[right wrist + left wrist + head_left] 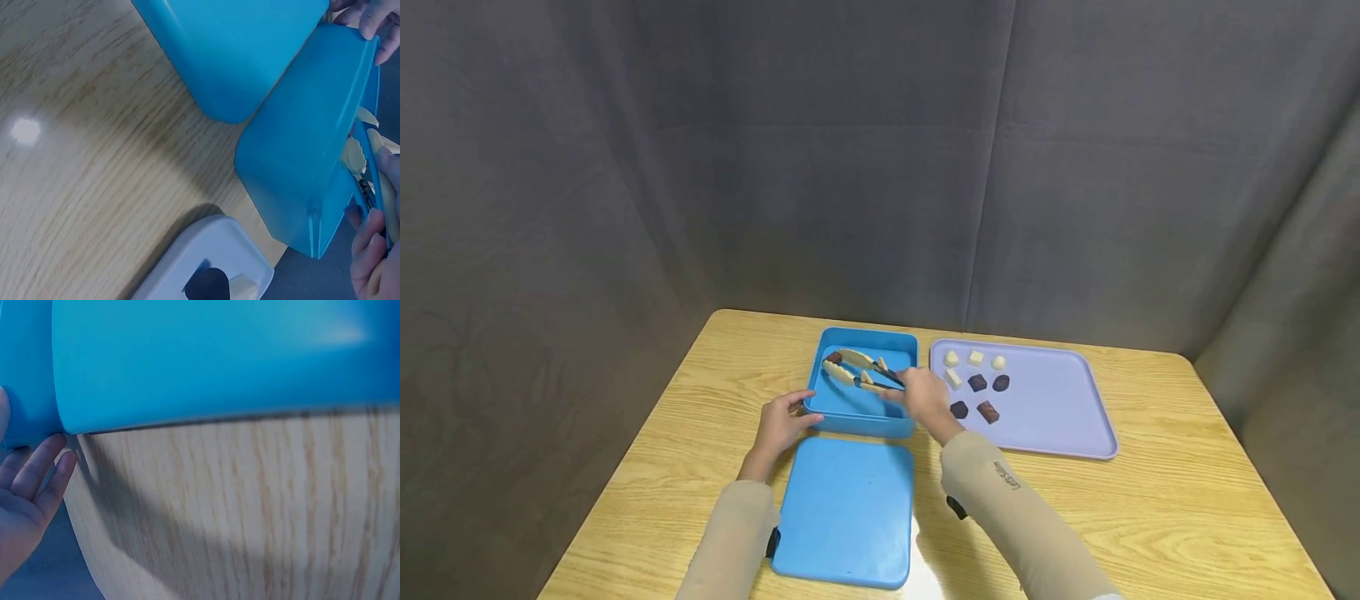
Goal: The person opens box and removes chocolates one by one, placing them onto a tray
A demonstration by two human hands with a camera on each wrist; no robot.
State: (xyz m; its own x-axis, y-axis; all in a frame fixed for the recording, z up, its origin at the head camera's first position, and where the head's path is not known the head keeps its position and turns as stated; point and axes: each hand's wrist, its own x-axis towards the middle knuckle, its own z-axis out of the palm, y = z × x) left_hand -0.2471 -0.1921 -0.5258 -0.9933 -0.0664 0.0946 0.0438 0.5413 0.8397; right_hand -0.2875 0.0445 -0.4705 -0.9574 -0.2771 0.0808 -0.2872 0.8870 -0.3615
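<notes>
My right hand (922, 393) holds a pair of tongs (857, 360) with pale yellow scalloped heads and dark arms. The tongs reach over the blue box (863, 423) from its right side. A brown chocolate piece (833, 357) is at the tips of the tongs, towards the box's left side; I cannot tell whether they pinch it. My left hand (781, 422) holds the box's near left corner, thumb at the front and fingers along the left side. In the left wrist view, fingers (39, 469) touch the box wall.
A lavender tray (1052, 408) stands right of the box, bearing several white and dark chocolates (977, 382). The blue lid (846, 512) lies flat in front of the box. A grey curtain (850, 167) hangs behind the wooden table (1165, 500).
</notes>
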